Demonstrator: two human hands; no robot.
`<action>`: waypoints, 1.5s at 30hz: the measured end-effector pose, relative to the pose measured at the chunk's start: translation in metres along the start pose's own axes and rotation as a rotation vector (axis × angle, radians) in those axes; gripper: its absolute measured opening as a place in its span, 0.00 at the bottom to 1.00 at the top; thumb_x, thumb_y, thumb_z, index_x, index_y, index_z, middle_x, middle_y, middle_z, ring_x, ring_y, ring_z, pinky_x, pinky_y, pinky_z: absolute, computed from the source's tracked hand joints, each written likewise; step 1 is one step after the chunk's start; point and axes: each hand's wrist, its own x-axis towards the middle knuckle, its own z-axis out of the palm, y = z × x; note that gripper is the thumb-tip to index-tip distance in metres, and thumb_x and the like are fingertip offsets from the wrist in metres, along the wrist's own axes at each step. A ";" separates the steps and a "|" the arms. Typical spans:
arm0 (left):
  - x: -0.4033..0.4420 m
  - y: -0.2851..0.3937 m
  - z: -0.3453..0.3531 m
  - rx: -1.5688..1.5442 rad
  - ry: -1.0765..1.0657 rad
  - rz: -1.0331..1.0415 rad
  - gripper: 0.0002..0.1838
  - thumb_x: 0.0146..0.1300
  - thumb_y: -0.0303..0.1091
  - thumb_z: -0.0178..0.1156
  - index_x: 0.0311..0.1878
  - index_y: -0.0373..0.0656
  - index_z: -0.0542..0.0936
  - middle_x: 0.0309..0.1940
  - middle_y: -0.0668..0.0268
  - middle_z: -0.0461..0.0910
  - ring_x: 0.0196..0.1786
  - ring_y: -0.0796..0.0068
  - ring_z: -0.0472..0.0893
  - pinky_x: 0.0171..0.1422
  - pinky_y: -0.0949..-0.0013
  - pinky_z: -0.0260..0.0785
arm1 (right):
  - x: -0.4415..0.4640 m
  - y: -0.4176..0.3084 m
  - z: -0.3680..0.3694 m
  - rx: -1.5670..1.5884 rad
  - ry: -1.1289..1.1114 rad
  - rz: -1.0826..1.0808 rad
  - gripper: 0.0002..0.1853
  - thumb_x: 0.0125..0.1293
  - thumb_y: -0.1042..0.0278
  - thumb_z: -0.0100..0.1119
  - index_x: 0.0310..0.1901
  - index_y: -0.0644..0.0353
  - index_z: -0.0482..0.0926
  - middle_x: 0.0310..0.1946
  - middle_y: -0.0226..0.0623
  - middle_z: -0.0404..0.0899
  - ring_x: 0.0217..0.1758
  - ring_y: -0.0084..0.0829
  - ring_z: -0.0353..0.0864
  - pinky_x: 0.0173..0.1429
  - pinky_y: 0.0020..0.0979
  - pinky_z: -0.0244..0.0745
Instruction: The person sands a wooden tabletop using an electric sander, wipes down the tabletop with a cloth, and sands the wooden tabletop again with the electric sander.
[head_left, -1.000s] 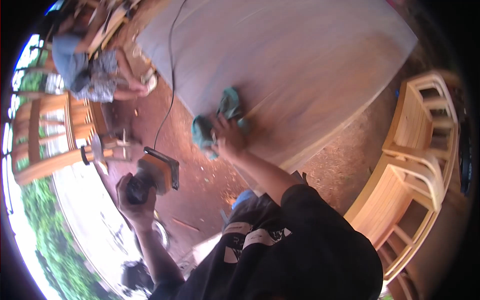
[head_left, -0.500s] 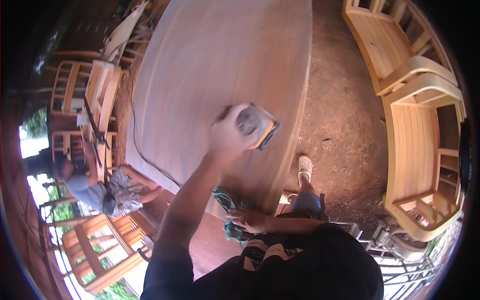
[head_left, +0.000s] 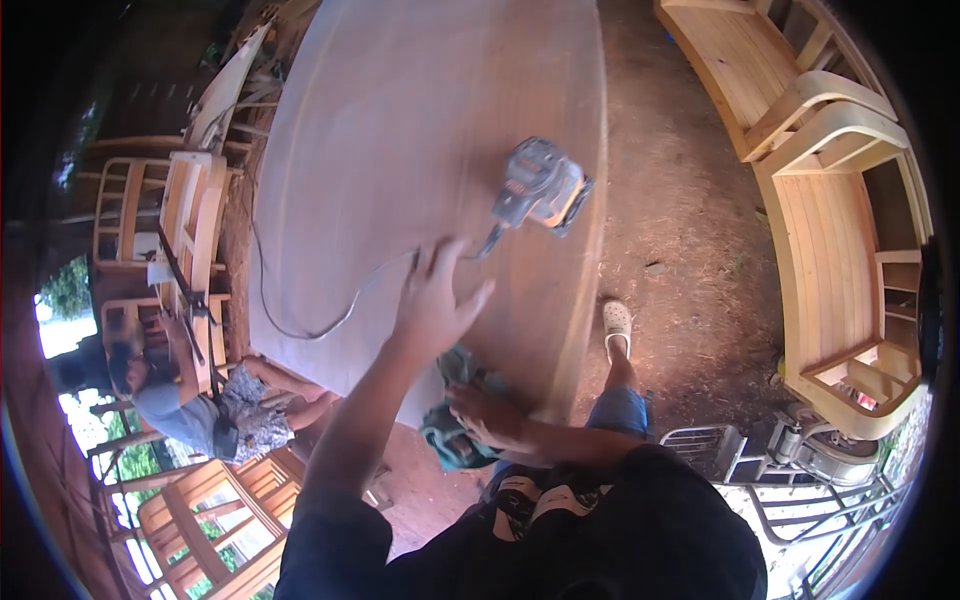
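Observation:
An orange-and-grey power sander (head_left: pixel 540 185) rests on the large wooden tabletop (head_left: pixel 400 130), near its right edge. Its cord curves back over the wood to the left. My left hand (head_left: pixel 437 300), somewhat blurred, is below the sander and apart from it, fingers spread and nothing in them. At the near edge of the tabletop, my right hand (head_left: pixel 490 415) grips a crumpled green cloth (head_left: pixel 455 445); part of the cloth is hidden beneath its fingers.
Wooden benches (head_left: pixel 825 260) line the right side beyond a dirt floor (head_left: pixel 680 230). On the left, a seated person (head_left: pixel 190 405) is beside wooden frames (head_left: pixel 195 215). Metal racks (head_left: pixel 830 510) stand at lower right. My clog-clad foot (head_left: pixel 618 320) is beside the tabletop.
My left hand has let go of the sander and drawn back toward me. The sander now sits farther up the tabletop. My right hand stays on the cloth, which has bunched up leftward.

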 end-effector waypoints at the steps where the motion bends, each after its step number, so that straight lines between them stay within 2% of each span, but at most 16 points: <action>1: -0.043 -0.015 0.001 -0.041 -0.054 -0.007 0.37 0.56 0.45 0.70 0.66 0.43 0.67 0.62 0.49 0.68 0.64 0.43 0.68 0.66 0.48 0.64 | 0.011 -0.001 0.003 0.043 0.039 0.057 0.21 0.58 0.62 0.62 0.51 0.62 0.79 0.62 0.46 0.69 0.71 0.44 0.62 0.73 0.52 0.54; 7: -0.253 -0.091 0.065 -0.172 0.068 0.040 0.43 0.57 0.61 0.66 0.68 0.42 0.68 0.65 0.44 0.66 0.67 0.39 0.65 0.71 0.44 0.58 | 0.046 -0.035 0.029 -0.089 0.037 0.289 0.37 0.50 0.60 0.67 0.63 0.60 0.67 0.67 0.53 0.57 0.75 0.51 0.54 0.75 0.51 0.51; 10: -0.292 -0.133 0.086 -0.096 0.048 -0.044 0.38 0.52 0.42 0.69 0.68 0.51 0.70 0.61 0.49 0.67 0.61 0.42 0.69 0.65 0.41 0.60 | 0.033 -0.035 0.037 0.334 0.203 0.273 0.35 0.50 0.67 0.66 0.63 0.58 0.67 0.68 0.52 0.56 0.74 0.53 0.55 0.74 0.50 0.55; 12: -0.302 -0.145 0.073 -0.101 0.189 -0.006 0.29 0.52 0.35 0.67 0.60 0.48 0.77 0.47 0.54 0.76 0.48 0.48 0.76 0.53 0.44 0.69 | 0.039 -0.033 0.021 0.375 0.333 0.421 0.35 0.49 0.74 0.64 0.62 0.56 0.66 0.66 0.53 0.57 0.73 0.55 0.57 0.72 0.48 0.61; 14: -0.311 -0.174 0.070 -0.174 0.286 -0.057 0.24 0.53 0.30 0.65 0.57 0.48 0.79 0.38 0.57 0.78 0.40 0.50 0.79 0.46 0.49 0.73 | 0.045 -0.007 -0.012 -0.305 0.403 0.373 0.35 0.50 0.76 0.65 0.63 0.54 0.65 0.65 0.53 0.58 0.70 0.55 0.61 0.69 0.47 0.66; 16: -0.327 -0.201 0.036 -0.205 0.489 -0.232 0.16 0.58 0.23 0.63 0.51 0.42 0.81 0.33 0.63 0.81 0.34 0.60 0.83 0.35 0.60 0.76 | 0.060 0.020 -0.050 -0.329 0.651 0.599 0.39 0.52 0.74 0.67 0.67 0.52 0.62 0.64 0.54 0.60 0.67 0.56 0.64 0.68 0.48 0.67; 18: -0.351 -0.223 -0.011 -0.945 0.455 -0.733 0.14 0.63 0.24 0.61 0.52 0.39 0.79 0.35 0.69 0.81 0.35 0.68 0.83 0.34 0.63 0.76 | 0.071 0.047 -0.087 -0.367 0.830 0.776 0.41 0.52 0.70 0.71 0.68 0.51 0.61 0.64 0.55 0.61 0.64 0.58 0.66 0.67 0.50 0.66; 20: -0.367 -0.226 -0.050 -1.218 0.605 -0.654 0.14 0.64 0.23 0.61 0.53 0.38 0.79 0.39 0.73 0.79 0.40 0.83 0.77 0.39 0.69 0.72 | 0.091 0.038 -0.127 -0.438 0.808 0.785 0.41 0.55 0.63 0.71 0.69 0.53 0.60 0.63 0.57 0.62 0.64 0.58 0.67 0.67 0.50 0.66; 22: -0.371 -0.207 -0.097 -0.879 0.719 -0.412 0.15 0.64 0.22 0.60 0.54 0.36 0.79 0.42 0.69 0.80 0.45 0.82 0.77 0.47 0.73 0.71 | 0.105 0.047 -0.136 -0.344 0.885 0.878 0.38 0.60 0.57 0.68 0.69 0.53 0.61 0.62 0.58 0.63 0.64 0.59 0.67 0.67 0.50 0.66; 25: -0.358 -0.165 -0.151 -0.763 0.838 -0.364 0.17 0.63 0.21 0.60 0.55 0.35 0.78 0.45 0.66 0.80 0.48 0.80 0.77 0.54 0.73 0.69 | 0.098 0.070 -0.116 -0.323 1.037 0.819 0.36 0.64 0.50 0.63 0.69 0.56 0.62 0.61 0.59 0.63 0.64 0.59 0.67 0.67 0.50 0.65; 29: -0.348 -0.125 -0.163 -0.923 0.440 -0.279 0.21 0.62 0.23 0.61 0.59 0.37 0.76 0.52 0.63 0.76 0.54 0.74 0.76 0.56 0.71 0.70 | 0.057 0.079 -0.063 -0.302 1.085 0.902 0.35 0.68 0.47 0.57 0.68 0.62 0.62 0.61 0.60 0.63 0.65 0.59 0.67 0.68 0.51 0.64; 33: -0.294 -0.061 -0.099 -0.700 -0.191 -0.022 0.35 0.55 0.42 0.73 0.65 0.43 0.73 0.58 0.50 0.72 0.61 0.55 0.73 0.66 0.58 0.66 | 0.006 0.059 -0.063 -0.356 1.040 1.056 0.33 0.70 0.47 0.55 0.69 0.62 0.63 0.63 0.54 0.65 0.67 0.49 0.67 0.69 0.49 0.64; 35: -0.282 -0.046 -0.033 -0.345 -0.097 -0.026 0.46 0.46 0.54 0.76 0.69 0.48 0.71 0.72 0.48 0.57 0.74 0.47 0.57 0.75 0.49 0.54 | -0.011 0.040 -0.068 -0.301 1.062 1.079 0.33 0.71 0.48 0.54 0.68 0.64 0.64 0.65 0.52 0.64 0.69 0.48 0.65 0.71 0.50 0.62; 38: -0.244 -0.040 0.058 -0.245 0.052 0.078 0.50 0.38 0.62 0.77 0.69 0.57 0.72 0.76 0.44 0.47 0.76 0.31 0.48 0.72 0.27 0.43 | -0.060 0.045 -0.059 -0.356 1.058 0.949 0.32 0.72 0.47 0.54 0.67 0.63 0.66 0.63 0.50 0.67 0.68 0.46 0.67 0.71 0.48 0.63; 41: -0.213 -0.039 0.134 -0.277 0.073 0.201 0.40 0.34 0.61 0.77 0.53 0.53 0.80 0.77 0.44 0.44 0.77 0.33 0.47 0.73 0.24 0.35 | -0.087 0.044 -0.059 -0.266 1.088 1.027 0.27 0.72 0.54 0.57 0.66 0.61 0.69 0.61 0.48 0.70 0.65 0.42 0.70 0.67 0.43 0.68; 45: -0.212 -0.043 0.142 -0.256 0.119 0.187 0.31 0.44 0.60 0.71 0.50 0.54 0.82 0.76 0.48 0.51 0.78 0.43 0.51 0.76 0.31 0.35 | -0.100 0.044 -0.076 -0.197 1.095 0.980 0.25 0.71 0.57 0.59 0.64 0.61 0.70 0.58 0.45 0.73 0.60 0.39 0.74 0.65 0.42 0.70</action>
